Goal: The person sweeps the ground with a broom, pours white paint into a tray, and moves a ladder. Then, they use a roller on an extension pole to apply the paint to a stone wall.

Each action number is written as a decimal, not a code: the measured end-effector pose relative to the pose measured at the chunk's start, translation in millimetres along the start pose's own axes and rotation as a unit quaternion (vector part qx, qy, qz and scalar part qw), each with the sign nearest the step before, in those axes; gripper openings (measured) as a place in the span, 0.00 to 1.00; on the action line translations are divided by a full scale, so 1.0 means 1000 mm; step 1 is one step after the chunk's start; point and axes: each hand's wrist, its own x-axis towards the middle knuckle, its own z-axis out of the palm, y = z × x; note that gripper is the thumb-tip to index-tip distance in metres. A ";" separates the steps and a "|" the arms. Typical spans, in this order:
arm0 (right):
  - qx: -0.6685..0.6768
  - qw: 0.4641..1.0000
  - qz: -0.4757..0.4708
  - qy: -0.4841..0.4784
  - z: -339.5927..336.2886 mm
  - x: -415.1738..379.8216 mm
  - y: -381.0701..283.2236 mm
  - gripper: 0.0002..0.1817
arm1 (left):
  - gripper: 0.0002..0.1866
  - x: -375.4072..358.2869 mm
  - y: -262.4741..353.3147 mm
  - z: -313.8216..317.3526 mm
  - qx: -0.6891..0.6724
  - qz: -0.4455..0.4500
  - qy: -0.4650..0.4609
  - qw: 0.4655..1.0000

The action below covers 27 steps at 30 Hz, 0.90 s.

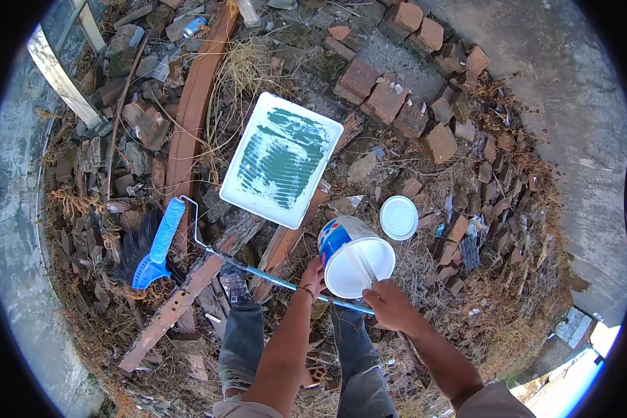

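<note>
So the right hand (pixel 391 304) has a pale flat stick (pixel 361 263) pinched in it, reaching into the paint bucket (pixel 336 237), and the left hand (pixel 312 277) is on the bucket's near left side, can't tell how tight. White lid (pixel 399 217) sits just right, green-streaked tray (pixel 275 160) farther out, blue roller (pixel 167 230) off left, all over brick rubble (pixel 383 101).

Tray (pixel 242 189) beyond bucket (pixel 333 240), lid (pixel 398 217) right.
</note>
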 end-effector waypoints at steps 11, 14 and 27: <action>-0.128 0.983 -0.069 -0.110 -0.005 -0.023 -0.117 0.20 | 0.24 -0.067 0.019 -0.034 -0.230 0.137 -0.006 0.964; -0.158 0.974 -0.093 -0.133 0.001 0.000 -0.140 0.20 | 0.25 -0.095 0.035 -0.037 -0.231 0.185 0.077 0.952; -0.224 0.946 -0.152 -0.175 0.033 0.080 -0.192 0.18 | 0.26 -0.130 0.082 -0.082 -0.253 0.123 0.149 0.948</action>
